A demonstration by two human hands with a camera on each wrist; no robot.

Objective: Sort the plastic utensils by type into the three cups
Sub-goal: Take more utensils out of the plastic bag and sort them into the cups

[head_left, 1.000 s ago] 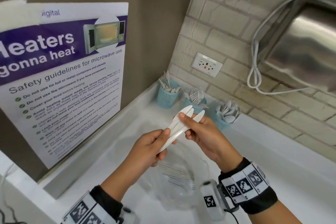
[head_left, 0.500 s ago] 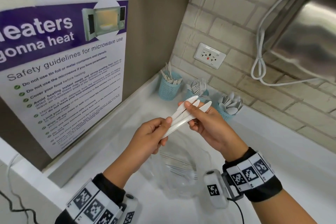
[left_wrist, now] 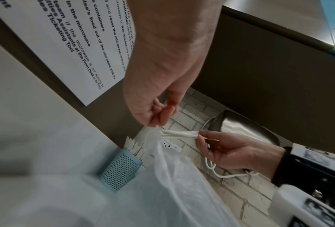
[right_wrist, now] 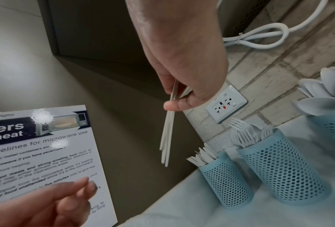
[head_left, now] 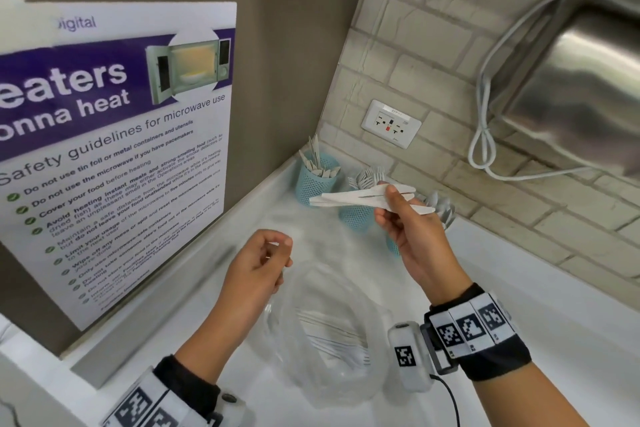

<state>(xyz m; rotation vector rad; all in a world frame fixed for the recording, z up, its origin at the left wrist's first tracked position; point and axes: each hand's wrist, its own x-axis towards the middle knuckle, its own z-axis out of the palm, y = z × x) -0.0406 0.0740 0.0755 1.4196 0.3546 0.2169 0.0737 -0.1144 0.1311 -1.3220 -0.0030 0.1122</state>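
My right hand [head_left: 388, 198] grips a small bunch of white plastic knives [head_left: 349, 199], held level in front of three blue mesh cups. The left cup [head_left: 317, 180] holds knives, the middle cup [head_left: 356, 217] forks, and the right cup [head_left: 393, 246], mostly hidden by my hand, spoons [head_left: 441, 208]. In the right wrist view the knives [right_wrist: 168, 138] hang just left of the knife cup [right_wrist: 226, 179]. My left hand [head_left: 277, 248] is lower, and its fingertips [left_wrist: 158, 118] pinch the top of a clear plastic bag [left_wrist: 182, 176] holding more utensils [head_left: 332, 333].
A white counter [head_left: 519, 270] runs into a corner. A microwave safety poster [head_left: 114, 156] leans on the left wall. A wall socket [head_left: 391, 123], a white cable [head_left: 485, 149] and a steel appliance [head_left: 581, 90] are on the brick wall.
My left hand has let go of the knives and dropped down and left to the bag. My right hand has turned the knives level and carried them closer to the cups.
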